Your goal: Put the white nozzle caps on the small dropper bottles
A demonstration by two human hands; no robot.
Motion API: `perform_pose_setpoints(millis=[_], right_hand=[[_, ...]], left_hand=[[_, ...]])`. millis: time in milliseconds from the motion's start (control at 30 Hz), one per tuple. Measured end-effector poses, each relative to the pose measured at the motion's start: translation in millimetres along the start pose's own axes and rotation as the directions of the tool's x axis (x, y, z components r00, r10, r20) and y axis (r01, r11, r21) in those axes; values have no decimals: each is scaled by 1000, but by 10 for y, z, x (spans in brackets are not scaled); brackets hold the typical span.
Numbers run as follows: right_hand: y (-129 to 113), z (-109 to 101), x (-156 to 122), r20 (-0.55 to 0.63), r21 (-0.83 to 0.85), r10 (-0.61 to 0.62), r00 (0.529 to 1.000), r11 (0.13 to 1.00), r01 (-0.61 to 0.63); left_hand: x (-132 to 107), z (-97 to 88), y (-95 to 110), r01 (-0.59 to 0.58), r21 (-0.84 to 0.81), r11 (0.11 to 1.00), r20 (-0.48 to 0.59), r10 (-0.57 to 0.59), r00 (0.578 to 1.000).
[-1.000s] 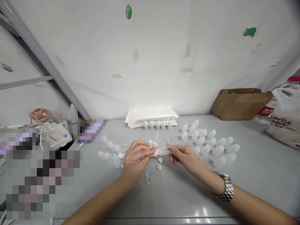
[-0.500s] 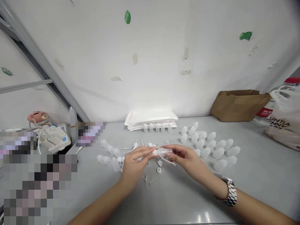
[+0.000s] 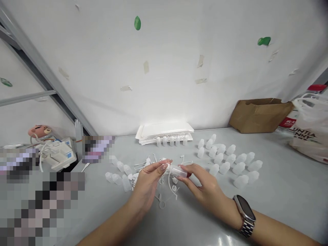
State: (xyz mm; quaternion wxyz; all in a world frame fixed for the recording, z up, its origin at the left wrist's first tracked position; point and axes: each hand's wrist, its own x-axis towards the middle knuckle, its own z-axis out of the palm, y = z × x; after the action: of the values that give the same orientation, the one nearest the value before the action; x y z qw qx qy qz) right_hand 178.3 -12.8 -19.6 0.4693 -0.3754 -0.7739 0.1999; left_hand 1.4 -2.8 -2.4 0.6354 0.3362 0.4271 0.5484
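From the head view, the right hand (image 3: 205, 186) grips a small translucent bottle (image 3: 178, 169) sideways, just above the grey desk (image 3: 282, 191). The left hand (image 3: 150, 181) pinches the bottle's left end between thumb and forefinger. Loose caps (image 3: 164, 191) lie scattered on the desk beneath both hands. More bottles (image 3: 230, 160) lie grouped to the right, near a brown paper bag (image 3: 258, 114).

There are five upright bottles (image 3: 171, 140), six lying bottles (image 3: 120, 166) at left, one brown bag (image 3: 258, 114) and one wristwatch (image 3: 244, 212).
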Motion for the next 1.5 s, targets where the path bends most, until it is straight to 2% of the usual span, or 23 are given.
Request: perform_pose_setpoints(millis=[67,133,167,200,267,300,333,367,500,700,767,833,900,1033,1133,1200,1333,1367,1400,1500], right_hand=[[-20,15,11,-10,32,31,999,999,-31],[-48,21,57,54,175,217,975,959,-223],[-59,21,88,142,284,330,933,890,-357],[-65,19,120,267,396,416,869,775,-492],[-62,14,175,499,535,467,730,498,-683],[-55,13,193,563,565,462,686,390,-727],[-48,12,204,587,584,465,663,324,-744],[-43,13,209,583,599,477,657,294,-745],[-54,10,208,501,641,498,708,336,-690],[-63,-17,215,471,583,465,749,473,-661],[-59,-20,208,517,572,460,722,442,-691],[-63,-18,200,590,548,451,670,386,-742],[-72,-16,199,609,524,446,655,393,-755],[-75,-11,211,454,536,478,752,527,-659],[-58,-3,209,416,556,481,772,538,-634],[-51,-3,199,465,559,461,756,509,-654],[-62,-13,187,623,527,445,643,368,-766],[-66,-15,187,629,520,448,635,365,-773],[-69,-15,187,612,518,453,648,389,-762],[-68,-4,187,469,514,480,742,535,-671]], left_hand=[[7,-7,-19,-20,-14,1000,-8,20,1000],[15,-4,-33,-49,-23,999,-16,48,999],[18,3,-37,-68,-23,997,-11,67,998],[19,11,-40,-86,-20,996,0,86,996],[18,29,-42,-127,-6,992,24,127,992],[17,37,-42,-145,1,989,31,145,989],[16,43,-44,-157,8,988,36,156,987],[17,48,-47,-163,16,986,35,163,986],[28,45,-63,-160,42,986,8,160,987],[37,42,-47,-139,67,988,-16,141,990],[31,49,-22,-134,66,989,2,134,991],[25,54,5,-121,63,991,21,120,993],[22,51,25,-103,59,993,25,102,994],[29,25,22,-73,60,996,-4,73,997],[33,17,9,-64,62,996,-11,65,998],[33,26,11,-63,59,996,-5,63,998],[30,51,28,-50,25,998,20,50,999],[30,52,29,-48,20,999,25,48,999],[32,51,28,-48,21,999,26,48,999],[38,37,13,-54,32,998,11,54,998]])
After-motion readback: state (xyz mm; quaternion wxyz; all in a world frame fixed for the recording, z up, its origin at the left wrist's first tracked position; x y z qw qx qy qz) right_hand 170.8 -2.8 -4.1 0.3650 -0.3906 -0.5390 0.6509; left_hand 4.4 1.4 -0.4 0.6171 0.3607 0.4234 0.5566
